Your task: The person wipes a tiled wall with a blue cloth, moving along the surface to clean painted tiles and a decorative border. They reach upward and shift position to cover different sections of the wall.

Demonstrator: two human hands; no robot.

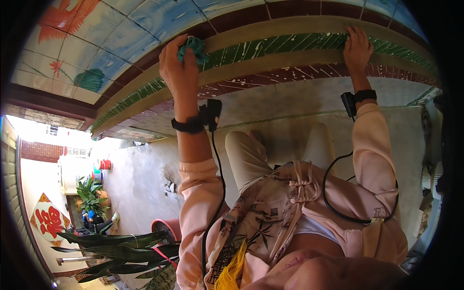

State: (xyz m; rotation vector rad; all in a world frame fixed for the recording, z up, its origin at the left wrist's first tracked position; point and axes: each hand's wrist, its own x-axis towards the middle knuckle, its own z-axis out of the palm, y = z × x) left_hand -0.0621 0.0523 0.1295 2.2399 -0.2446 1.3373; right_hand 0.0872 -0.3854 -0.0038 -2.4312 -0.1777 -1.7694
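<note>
My left hand (180, 70) is shut on a crumpled teal cloth (193, 50), pressed to the upper lip of a tiled ledge. White streaks and spots mark the ledge's green tile band (272, 45). My right hand (357, 49) rests farther right on the same ledge, fingertips on its tan strip (304, 26), holding nothing visible. Below the green band runs a dark red tile band (250, 84), also streaked white. Each wrist wears a black strap with a small device, the left device (214, 114) and the right device (348, 104), both cabled.
Painted wall tiles (123, 36) rise behind the ledge. Black cables (217, 203) hang along both sleeves. On the concrete floor (145, 188) to my left are a snake plant (123, 250), a pink pot (167, 229), a red bucket (105, 164) and a seated person (98, 226).
</note>
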